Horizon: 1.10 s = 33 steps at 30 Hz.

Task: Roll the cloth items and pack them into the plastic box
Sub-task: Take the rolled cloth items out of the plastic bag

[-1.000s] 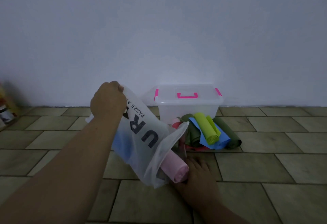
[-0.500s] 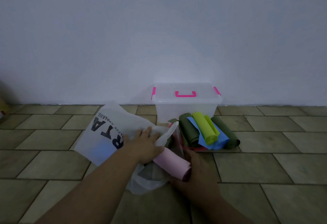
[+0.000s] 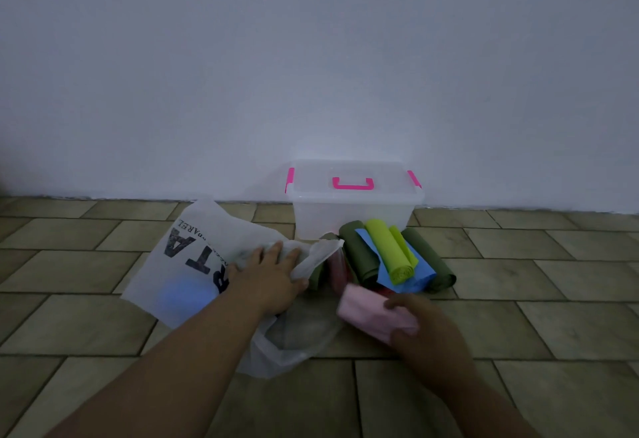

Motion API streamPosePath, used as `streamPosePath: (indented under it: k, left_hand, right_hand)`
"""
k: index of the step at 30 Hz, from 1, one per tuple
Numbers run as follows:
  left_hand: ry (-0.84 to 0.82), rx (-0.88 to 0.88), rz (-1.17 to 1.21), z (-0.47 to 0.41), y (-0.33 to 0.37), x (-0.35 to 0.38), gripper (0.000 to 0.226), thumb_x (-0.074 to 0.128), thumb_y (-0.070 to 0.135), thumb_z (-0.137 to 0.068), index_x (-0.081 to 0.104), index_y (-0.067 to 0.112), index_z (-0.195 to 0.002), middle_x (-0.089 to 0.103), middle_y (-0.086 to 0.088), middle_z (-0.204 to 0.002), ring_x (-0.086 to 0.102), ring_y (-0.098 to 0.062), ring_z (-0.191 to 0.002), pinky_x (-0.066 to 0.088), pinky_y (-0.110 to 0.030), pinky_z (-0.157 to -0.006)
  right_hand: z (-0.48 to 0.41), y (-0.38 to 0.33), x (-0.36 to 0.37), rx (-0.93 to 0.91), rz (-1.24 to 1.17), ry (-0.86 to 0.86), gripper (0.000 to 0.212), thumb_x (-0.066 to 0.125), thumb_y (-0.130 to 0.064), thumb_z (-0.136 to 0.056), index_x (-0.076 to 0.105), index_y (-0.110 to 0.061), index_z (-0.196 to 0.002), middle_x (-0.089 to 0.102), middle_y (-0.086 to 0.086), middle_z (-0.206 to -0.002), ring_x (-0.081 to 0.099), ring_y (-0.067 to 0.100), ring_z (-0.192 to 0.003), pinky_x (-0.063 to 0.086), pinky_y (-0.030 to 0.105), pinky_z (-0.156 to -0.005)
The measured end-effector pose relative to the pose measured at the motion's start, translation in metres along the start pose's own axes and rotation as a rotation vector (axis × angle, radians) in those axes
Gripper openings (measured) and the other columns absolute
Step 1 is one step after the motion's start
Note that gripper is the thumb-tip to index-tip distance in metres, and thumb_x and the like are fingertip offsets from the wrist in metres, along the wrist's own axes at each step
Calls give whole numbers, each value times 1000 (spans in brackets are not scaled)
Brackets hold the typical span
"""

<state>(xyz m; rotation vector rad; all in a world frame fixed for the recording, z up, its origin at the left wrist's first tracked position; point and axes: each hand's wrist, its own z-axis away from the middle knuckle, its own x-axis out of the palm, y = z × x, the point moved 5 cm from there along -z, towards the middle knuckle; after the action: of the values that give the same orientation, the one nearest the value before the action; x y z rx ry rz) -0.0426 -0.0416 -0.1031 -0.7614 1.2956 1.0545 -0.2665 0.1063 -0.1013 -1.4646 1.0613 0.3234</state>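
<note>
Plastic box (image 3: 356,216): clear, smooth plastic with a faint gloss; handle (image 3: 352,184) of opaque pink plastic.
Bag (image 3: 193,264) under my left hand (image 3: 273,282): thin milky plastic film, crinkled, with black print.
Pink roll (image 3: 366,313) in my right hand (image 3: 425,327): soft matt cloth.
Lime roll (image 3: 390,254), dark green roll (image 3: 359,254), blue sheet (image 3: 415,275): matt cloth, even-faced.
Floor (image 3: 518,316): matt, faintly mottled tiles.
Wall (image 3: 311,57): smooth matt paint.

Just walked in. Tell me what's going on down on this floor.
A person is working on a tiled floor. The left hand presses flat on a white plastic bag, while the right hand grips a pink roll beside it. More rolled cloths, dark green, blue and lime, lie piled in front of the plastic box, whose lid is on. The box looks empty so far.
</note>
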Motion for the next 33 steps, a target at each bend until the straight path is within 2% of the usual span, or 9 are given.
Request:
streamPosePath:
  k: [3, 5, 9, 14, 18, 21, 23, 28, 33]
  left_hand:
    - [-15, -10, -1, -1, 2, -1, 66, 23, 71, -86, -6, 50, -142, -8, 10, -159, -4, -25, -145, 12, -68, -104]
    - [-18, -18, -6, -1, 3, -3, 66, 22, 70, -86, -4, 48, -143, -6, 8, -159, -2, -26, -145, 14, -68, -105]
    - [21, 1, -23, -1, 5, -7, 65, 23, 69, -85, 6, 45, -143, 9, 2, -157, 12, -31, -141, 23, -64, -104]
    - [56, 11, -52, -12, -1, -16, 70, 26, 71, -81, 16, 40, -143, 10, 2, -159, 10, -28, -144, 8, -67, -105]
    - [28, 34, 20, -18, -7, -21, 72, 37, 67, -81, 30, 31, -143, 44, -3, -144, 42, -28, -127, 31, -54, -104]
    - [-5, 49, 132, -16, -11, -23, 72, 45, 65, -78, 36, 27, -139, 51, -6, -137, 51, -27, -117, 41, -42, -98]
    - [-49, 59, 191, -13, -15, -22, 75, 50, 63, -78, 32, 28, -141, 48, -4, -141, 49, -25, -121, 37, -39, -99]
    - [-63, 71, 5, -5, -24, -7, 79, 35, 69, -82, 2, 39, -148, 8, 10, -159, 12, -19, -144, 1, -66, -106]
    - [-44, 36, 80, -8, -29, 4, 67, 25, 65, -90, 0, 42, -147, -4, 10, -159, 0, -19, -146, -4, -67, -106]
  right_hand:
    - [10, 45, -35, 257, 138, 263, 39, 55, -10, -87, 53, -23, -124, 50, 19, -130, 50, 23, -102, 43, 30, -81]
    - [21, 58, -37, 146, 155, 173, 38, 68, -8, -76, 61, -18, -112, 57, 15, -116, 47, 17, -88, 38, 31, -71]
    - [24, 38, -27, 116, 235, 15, 45, 74, -23, -73, 59, -24, -116, 55, 7, -112, 50, 17, -82, 39, 27, -67]
    - [14, -47, -8, -253, 235, 152, 35, 74, -32, -68, 62, -27, -101, 58, -5, -102, 54, 14, -92, 48, 32, -76]
    - [-6, -93, 49, -464, 112, -214, 35, 55, -28, -82, 55, -26, -117, 52, -7, -119, 48, 10, -107, 42, 23, -92]
    - [-28, -95, 77, -457, 119, -261, 38, 54, -21, -83, 51, -19, -121, 47, 0, -129, 44, 17, -117, 38, 27, -100]
    - [-40, -96, 86, -466, 126, -222, 25, 54, -22, -84, 49, -19, -109, 51, 1, -120, 46, 19, -110, 38, 26, -87]
    - [-55, -103, 97, -496, 277, -173, 19, 51, -28, -86, 41, -22, -101, 58, 1, -103, 56, 21, -87, 29, 29, -68]
    - [-46, -100, 73, -447, 115, -189, 27, 59, -34, -76, 41, -30, -96, 56, -8, -92, 54, 11, -76, 48, 27, -63]
